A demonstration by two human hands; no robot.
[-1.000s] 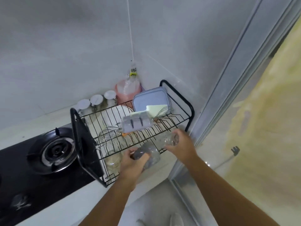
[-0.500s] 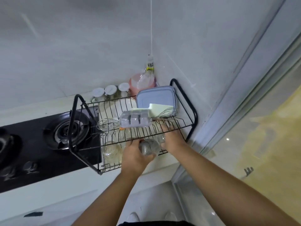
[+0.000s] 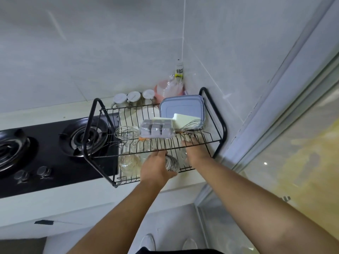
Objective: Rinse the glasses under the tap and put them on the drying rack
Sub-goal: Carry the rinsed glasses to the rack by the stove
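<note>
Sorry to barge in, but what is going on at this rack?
A person is putting glasses on the black drying rack beside the gas stove. The left hand grips a clear glass at the lower tier's front. The right hand reaches in under the upper tier; its grip is unclear. Other glasses already sit on the lower tier.

A black gas stove [image 3: 55, 162] with two burners [image 3: 88, 136] and two knobs [image 3: 44, 172] occupies the desk's [image 3: 55, 195] left. Three white-lidded jars [image 3: 134, 97] line the tiled wall beside a pink bottle [image 3: 168, 88]. A blue-grey lid [image 3: 181, 107], pale sponge [image 3: 185, 119], grey tray [image 3: 156, 129] and wire whisks [image 3: 126, 134] lie close together.
</note>
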